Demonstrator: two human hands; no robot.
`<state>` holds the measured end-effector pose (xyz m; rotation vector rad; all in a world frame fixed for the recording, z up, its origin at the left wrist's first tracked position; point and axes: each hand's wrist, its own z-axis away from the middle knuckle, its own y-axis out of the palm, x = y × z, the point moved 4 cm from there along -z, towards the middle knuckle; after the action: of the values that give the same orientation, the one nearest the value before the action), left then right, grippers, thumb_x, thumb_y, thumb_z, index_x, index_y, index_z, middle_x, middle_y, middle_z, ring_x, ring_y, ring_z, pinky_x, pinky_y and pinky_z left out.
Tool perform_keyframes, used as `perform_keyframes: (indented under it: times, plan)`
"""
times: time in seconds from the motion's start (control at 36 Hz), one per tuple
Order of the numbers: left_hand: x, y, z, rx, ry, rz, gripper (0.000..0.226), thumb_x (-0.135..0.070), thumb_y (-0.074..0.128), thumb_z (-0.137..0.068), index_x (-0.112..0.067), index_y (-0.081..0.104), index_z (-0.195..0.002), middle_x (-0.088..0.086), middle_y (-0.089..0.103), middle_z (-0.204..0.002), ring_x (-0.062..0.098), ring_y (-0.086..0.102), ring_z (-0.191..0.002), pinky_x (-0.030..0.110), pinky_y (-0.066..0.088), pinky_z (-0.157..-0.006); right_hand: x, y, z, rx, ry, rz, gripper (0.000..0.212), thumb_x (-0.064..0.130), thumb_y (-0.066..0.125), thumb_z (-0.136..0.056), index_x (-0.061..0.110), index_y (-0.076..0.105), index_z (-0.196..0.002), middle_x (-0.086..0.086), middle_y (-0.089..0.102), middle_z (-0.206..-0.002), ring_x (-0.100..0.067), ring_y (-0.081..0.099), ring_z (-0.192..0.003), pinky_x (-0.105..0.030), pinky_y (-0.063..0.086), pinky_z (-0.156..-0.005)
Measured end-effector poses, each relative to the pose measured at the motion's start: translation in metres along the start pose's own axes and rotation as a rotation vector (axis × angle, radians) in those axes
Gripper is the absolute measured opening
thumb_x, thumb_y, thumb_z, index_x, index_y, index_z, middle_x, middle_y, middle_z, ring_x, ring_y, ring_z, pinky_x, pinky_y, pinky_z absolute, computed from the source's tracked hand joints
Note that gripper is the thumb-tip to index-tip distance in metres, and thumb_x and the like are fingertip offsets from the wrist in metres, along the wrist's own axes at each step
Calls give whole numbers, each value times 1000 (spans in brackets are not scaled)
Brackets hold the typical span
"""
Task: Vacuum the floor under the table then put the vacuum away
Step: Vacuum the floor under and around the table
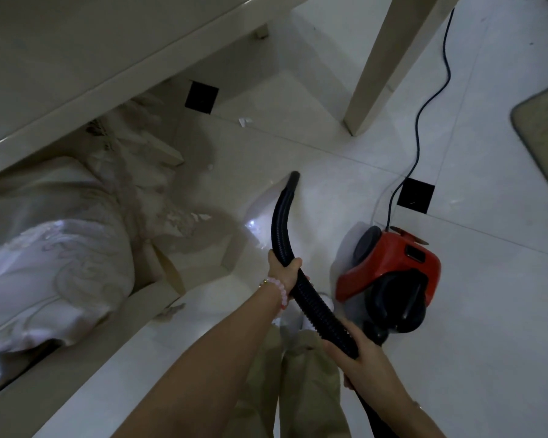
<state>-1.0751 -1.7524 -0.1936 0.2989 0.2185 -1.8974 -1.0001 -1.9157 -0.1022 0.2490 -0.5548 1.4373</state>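
A black ribbed vacuum hose (280, 222) curves forward from me, its nozzle tip (293, 178) near the glossy white tiled floor (298, 143). My left hand (283, 271), with a pink bead bracelet at the wrist, grips the hose partway along. My right hand (353, 347) grips it lower down, close to my body. The red and black canister vacuum (393, 268) sits on the floor just right of the hose. The cream table (76, 58) overhangs at the upper left, and one of its legs (380, 74) stands ahead. A scrap of paper (244, 121) lies on the tiles under the table.
A black power cord (424, 102) runs from the vacuum past the table leg toward the back. A cream chair with a pale embroidered cushion (54, 263) stands at the left. A mat (544, 134) lies at the right edge. Small debris (184, 219) lies beside the chair.
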Motion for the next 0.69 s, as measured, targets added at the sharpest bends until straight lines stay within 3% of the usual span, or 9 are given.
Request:
perform_keyframes:
  times: [0.08,0.25,0.33,0.44,0.53,0.58,0.69]
  plan:
    - [9,-8,-2,-25,-13,7,63,-11,51,-95,-18,18,-148,8,49,-88,24,57,-66,55,53,-89,-3,3,4,13,5,32,34,44,64,-82,51,50,-112,3,66,-81,-10,60,-62,-30,53,-64]
    - [16,-19,5,-52,-14,32,61,-11,50,-95,-17,18,-147,10,52,-83,23,56,-61,57,53,-89,-3,6,6,43,1,80,41,45,63,-83,43,50,-121,5,67,-85,-7,58,-63,-24,47,-61]
    - [16,-23,4,-81,-2,12,58,-16,53,-93,-17,23,-143,8,55,-82,26,60,-68,58,52,-90,-1,8,6,50,-15,100,37,45,63,-84,41,52,-119,6,66,-84,-7,60,-65,-25,49,-62]
    - [23,-29,-9,-98,-7,-26,76,-32,58,-76,-26,23,-144,14,57,-114,37,63,-103,56,51,-94,0,10,4,56,-17,97,33,42,63,-84,44,53,-115,5,67,-85,-13,66,-74,-35,58,-69]
    - [29,-33,-22,-130,2,-38,88,-39,55,-68,-26,19,-147,21,50,-134,41,58,-115,55,49,-98,1,10,2,63,-21,98,37,43,63,-83,42,53,-119,6,67,-85,-12,66,-76,-36,58,-72]
    - [15,-30,-6,-150,13,-36,86,-36,55,-71,-21,19,-147,23,52,-131,42,60,-112,55,49,-97,2,10,0,63,-19,103,37,44,63,-83,40,53,-118,6,66,-83,-13,66,-75,-37,58,-73]
    - [5,-31,8,-197,19,19,55,-16,49,-94,-10,23,-142,17,60,-98,33,64,-78,54,53,-92,7,9,-4,63,-29,90,34,44,64,-82,40,55,-114,2,67,-82,-19,67,-74,-46,58,-73]
